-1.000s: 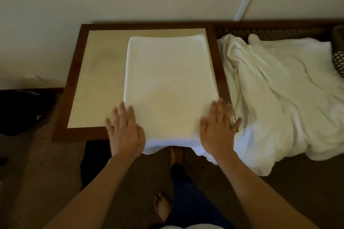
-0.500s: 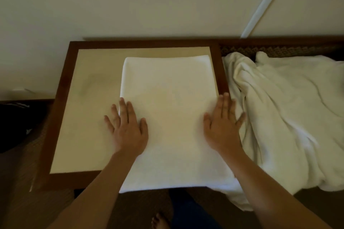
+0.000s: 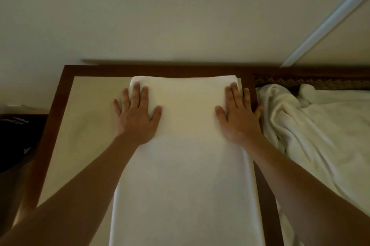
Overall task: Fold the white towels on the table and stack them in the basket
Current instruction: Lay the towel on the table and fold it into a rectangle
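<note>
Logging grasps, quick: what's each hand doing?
Left hand: open, flat on the towel.
Right hand: open, flat on the towel.

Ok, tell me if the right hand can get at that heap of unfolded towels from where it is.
Probably yes. The right hand lies flat on the folded towel, and the towel heap sits just beside it with nothing between.

You saw a dim, warm-toned scene; the towel was the brightest patch, soft shadow lay under your forearms, and straight lines bowed near the edges.
</note>
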`<state>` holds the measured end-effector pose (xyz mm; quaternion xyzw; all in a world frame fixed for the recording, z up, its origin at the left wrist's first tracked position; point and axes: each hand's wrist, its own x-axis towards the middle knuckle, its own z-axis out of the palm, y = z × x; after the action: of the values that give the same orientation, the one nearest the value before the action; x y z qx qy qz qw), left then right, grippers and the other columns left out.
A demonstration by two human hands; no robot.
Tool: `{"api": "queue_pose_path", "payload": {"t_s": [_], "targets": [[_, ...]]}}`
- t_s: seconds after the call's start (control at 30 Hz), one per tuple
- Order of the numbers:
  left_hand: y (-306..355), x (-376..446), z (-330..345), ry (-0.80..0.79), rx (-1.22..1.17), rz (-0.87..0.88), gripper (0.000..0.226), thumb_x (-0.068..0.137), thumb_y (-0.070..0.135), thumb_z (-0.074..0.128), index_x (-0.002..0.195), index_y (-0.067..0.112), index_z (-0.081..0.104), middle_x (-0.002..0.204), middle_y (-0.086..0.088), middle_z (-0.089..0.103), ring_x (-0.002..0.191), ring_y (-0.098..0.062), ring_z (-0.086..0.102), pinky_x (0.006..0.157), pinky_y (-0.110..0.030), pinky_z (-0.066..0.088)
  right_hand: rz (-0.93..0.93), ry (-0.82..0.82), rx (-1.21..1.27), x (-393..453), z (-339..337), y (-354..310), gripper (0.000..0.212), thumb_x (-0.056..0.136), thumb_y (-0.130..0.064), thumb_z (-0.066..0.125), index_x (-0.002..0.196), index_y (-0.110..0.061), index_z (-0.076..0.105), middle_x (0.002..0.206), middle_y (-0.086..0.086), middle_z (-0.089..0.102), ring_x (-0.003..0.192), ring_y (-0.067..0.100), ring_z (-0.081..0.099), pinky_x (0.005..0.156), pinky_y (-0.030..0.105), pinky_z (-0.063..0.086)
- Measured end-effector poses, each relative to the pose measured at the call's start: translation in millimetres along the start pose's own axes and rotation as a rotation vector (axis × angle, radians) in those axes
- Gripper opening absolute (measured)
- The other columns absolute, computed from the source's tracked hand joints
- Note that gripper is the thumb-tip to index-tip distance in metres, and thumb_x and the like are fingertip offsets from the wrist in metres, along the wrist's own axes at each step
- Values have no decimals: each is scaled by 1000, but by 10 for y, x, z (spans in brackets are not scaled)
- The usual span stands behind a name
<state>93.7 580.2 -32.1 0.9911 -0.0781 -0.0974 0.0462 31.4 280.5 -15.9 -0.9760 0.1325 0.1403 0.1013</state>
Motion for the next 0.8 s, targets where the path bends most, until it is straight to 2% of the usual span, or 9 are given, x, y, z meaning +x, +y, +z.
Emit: {"api": "queue_pose_path", "payload": {"t_s": [0.17, 0.27, 0.43, 0.53, 0.6, 0.63, 0.67, 0.73, 0.8], "targets": [[-22, 674, -99, -4, -4, -49, 85, 93, 75, 9, 163, 28, 1, 171, 5, -10, 157, -33, -2, 122, -64, 2, -1, 24, -3, 675, -160, -113, 74, 99, -65, 16, 162, -32, -6, 168, -16, -16, 156, 27, -11, 117, 73, -4], [-3, 966, -190, 18, -6, -45, 82, 94, 74, 20, 161, 28, 12, 170, 2, 6, 155, -34, 7, 120, -69, 6, -5, 59, -3, 974, -254, -167, 75, 96, -66, 22, 160, -29, 12, 169, -7, 7, 155, 34, 4, 116, 73, -1], [49, 1369, -430, -43, 32, -131, 76, 91, 76, 26, 145, 26, 47, 153, -12, 42, 145, -40, 32, 115, -77, 6, 92, 64, 27, 1367, -437, -268, 71, 90, -68, 25, 136, -25, 57, 152, 11, 45, 142, 46, 32, 114, 74, 9], [95, 1493, -556, -8, -224, -219, 58, 94, 65, 40, 135, 30, 63, 139, -10, 60, 138, -38, 45, 119, -70, 3, 133, 113, 205, 1473, -442, -263, 63, 90, -66, 30, 115, -24, 70, 139, 10, 59, 136, 42, 43, 115, 72, 10], [-34, 1417, -576, 109, -551, -249, 47, 88, 56, 54, 125, 30, 70, 123, -2, 70, 126, -31, 56, 123, -49, 22, 69, 274, 451, 1350, -379, -157, 51, 89, -56, 38, 108, -20, 69, 125, 9, 67, 125, 33, 55, 117, 54, 30], [-144, 1325, -563, 163, -695, -256, 47, 84, 52, 58, 123, 29, 72, 118, 1, 72, 120, -26, 61, 115, -36, 37, 56, 357, 596, 1232, -370, -86, 49, 90, -51, 43, 114, -17, 68, 122, 8, 68, 120, 28, 58, 111, 39, 39], [-248, 1183, -556, 194, -794, -261, 48, 81, 48, 60, 122, 26, 73, 115, 2, 72, 114, -22, 64, 102, -27, 46, 68, 403, 708, 1076, -367, -12, 48, 92, -45, 48, 123, -14, 66, 125, 7, 67, 119, 24, 59, 103, 26, 41], [-424, 786, -503, 191, -873, -260, 50, 77, 42, 61, 123, 26, 71, 116, 3, 73, 109, -18, 66, 91, -28, 53, 84, 358, 746, 687, -347, 107, 43, 97, -34, 53, 135, -15, 61, 134, 5, 63, 124, 18, 56, 95, 16, 37], [-522, 319, -363, 156, -834, -205, 48, 83, 35, 64, 130, 27, 66, 123, 4, 70, 112, -16, 64, 98, -31, 52, 42, 261, 686, 242, -229, 197, 41, 101, -30, 54, 139, -17, 59, 141, 2, 59, 129, 13, 52, 99, 17, 35]]}}
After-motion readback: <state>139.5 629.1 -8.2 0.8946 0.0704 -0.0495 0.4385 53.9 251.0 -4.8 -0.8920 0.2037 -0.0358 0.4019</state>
